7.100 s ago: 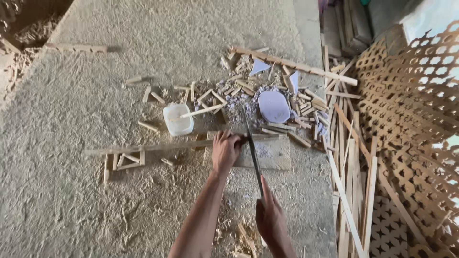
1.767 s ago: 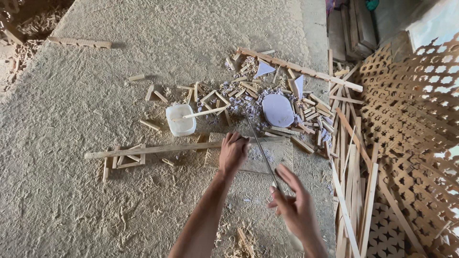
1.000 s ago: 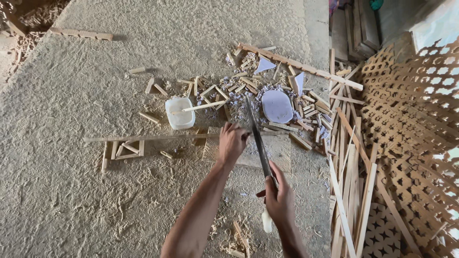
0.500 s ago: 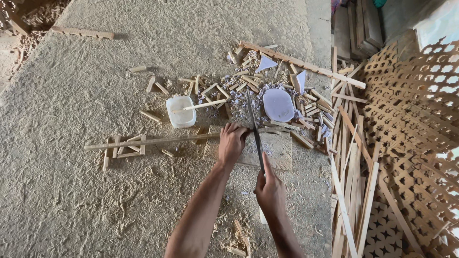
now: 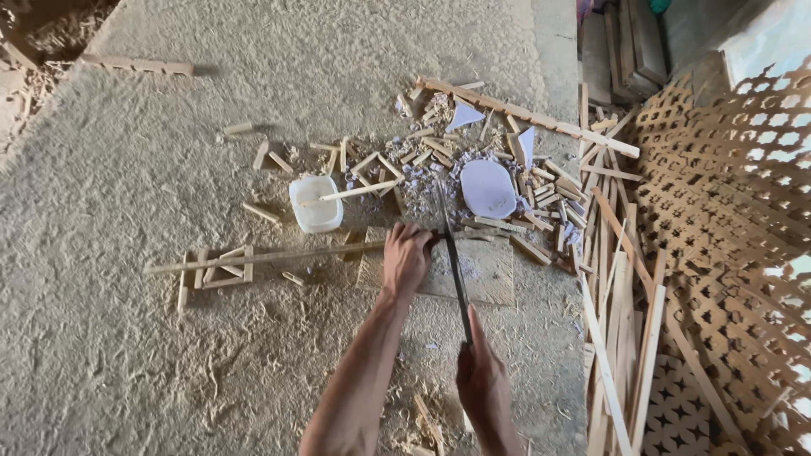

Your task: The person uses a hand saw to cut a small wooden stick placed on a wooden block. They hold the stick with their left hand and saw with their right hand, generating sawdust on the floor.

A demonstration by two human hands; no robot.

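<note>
My left hand (image 5: 405, 257) presses down on a long thin wooden strip (image 5: 262, 257) where it crosses a flat wooden board (image 5: 481, 270) on the sawdust floor. My right hand (image 5: 483, 384) grips the handle of a long dark-bladed saw (image 5: 452, 253). The blade runs away from me across the strip, right beside my left fingers. Its tip reaches the scrap pile beyond the board.
A white plastic tub (image 5: 316, 203) with a stick across it sits left of the blade tip. Wood offcuts, a white oval lid (image 5: 488, 187) and paper scraps lie behind. Long slats (image 5: 621, 287) and carved lattice panels (image 5: 726, 219) fill the right side.
My right hand, open and off the saw 1.8 s ago, has closed on its handle. Over the last second the hand has drawn back toward me with the blade over the strip.
</note>
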